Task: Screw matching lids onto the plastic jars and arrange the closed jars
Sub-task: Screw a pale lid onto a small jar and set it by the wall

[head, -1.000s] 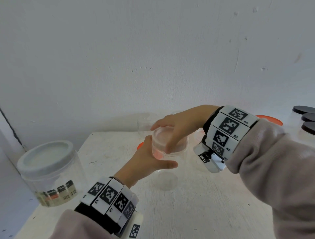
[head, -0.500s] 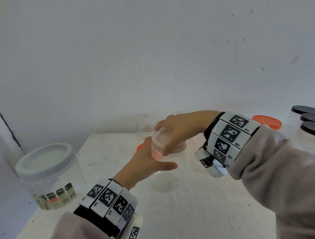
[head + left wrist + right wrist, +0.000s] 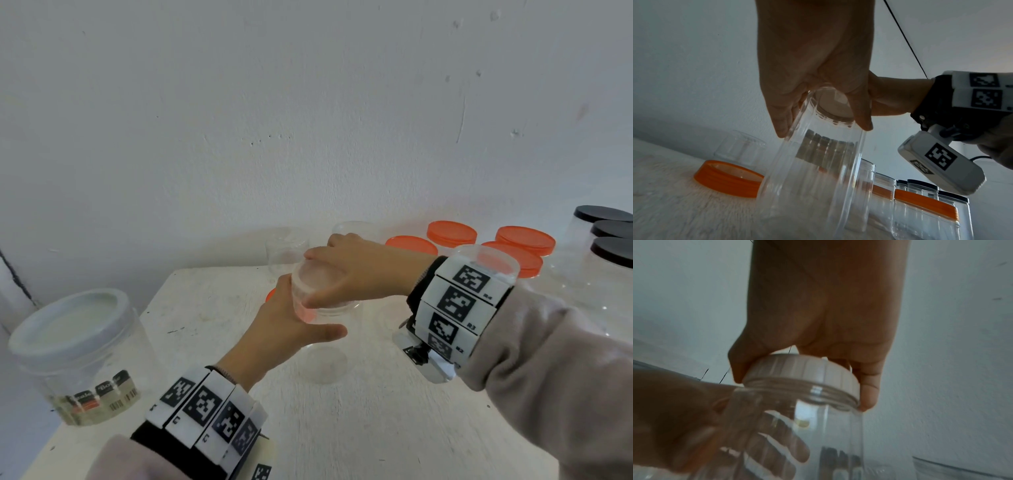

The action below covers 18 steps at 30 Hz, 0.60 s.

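A clear plastic jar (image 3: 325, 359) stands upright on the white table (image 3: 342, 428) at the centre. My left hand (image 3: 301, 325) grips its upper body, the thumb in front and the fingers behind. A translucent lid (image 3: 315, 277) sits on the jar's mouth. From above, my right hand (image 3: 342, 274) grips this lid around its rim. In the right wrist view the lid (image 3: 803, 374) sits on the jar's threads, thumb and fingers on its ribbed edge. In the left wrist view the jar (image 3: 818, 170) fills the middle.
A large white-lidded jar (image 3: 75, 353) stands at the left edge. Open clear jars (image 3: 286, 253) stand by the wall. A loose orange lid (image 3: 727, 178) lies behind the held jar. Orange-lidded jars (image 3: 451, 233) and black-lidded jars (image 3: 609, 253) crowd the back right.
My right hand has turned on the lid and its wrist has dropped lower. The left hand keeps the jar in place. More jars at the right have come into view.
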Each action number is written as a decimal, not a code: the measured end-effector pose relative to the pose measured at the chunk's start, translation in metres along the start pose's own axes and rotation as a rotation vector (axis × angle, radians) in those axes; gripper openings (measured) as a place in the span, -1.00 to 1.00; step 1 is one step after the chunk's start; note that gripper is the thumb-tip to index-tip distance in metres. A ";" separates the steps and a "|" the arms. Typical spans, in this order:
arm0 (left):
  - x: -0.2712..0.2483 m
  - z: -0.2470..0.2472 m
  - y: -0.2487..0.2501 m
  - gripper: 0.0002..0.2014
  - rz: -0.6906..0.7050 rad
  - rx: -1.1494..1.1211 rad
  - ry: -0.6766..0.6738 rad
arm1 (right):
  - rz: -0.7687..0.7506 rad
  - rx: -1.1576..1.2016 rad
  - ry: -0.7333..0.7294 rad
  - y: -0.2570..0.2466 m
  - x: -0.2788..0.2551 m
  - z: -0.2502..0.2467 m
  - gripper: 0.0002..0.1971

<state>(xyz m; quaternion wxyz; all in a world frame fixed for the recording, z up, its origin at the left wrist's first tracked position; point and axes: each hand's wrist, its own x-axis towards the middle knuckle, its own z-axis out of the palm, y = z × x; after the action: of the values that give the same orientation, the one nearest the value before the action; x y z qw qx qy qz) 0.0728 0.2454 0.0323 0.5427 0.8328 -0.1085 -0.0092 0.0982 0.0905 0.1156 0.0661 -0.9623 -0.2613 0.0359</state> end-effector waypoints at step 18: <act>-0.012 0.018 0.017 -0.39 -0.024 0.057 0.199 | -0.116 0.281 0.079 0.015 0.009 0.019 -0.29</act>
<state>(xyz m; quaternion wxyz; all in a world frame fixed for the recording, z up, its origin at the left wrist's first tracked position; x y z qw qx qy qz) 0.0562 0.2249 0.0393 0.5269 0.8459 -0.0442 0.0703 0.1110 0.0843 0.0943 0.2126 -0.9275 -0.3061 0.0303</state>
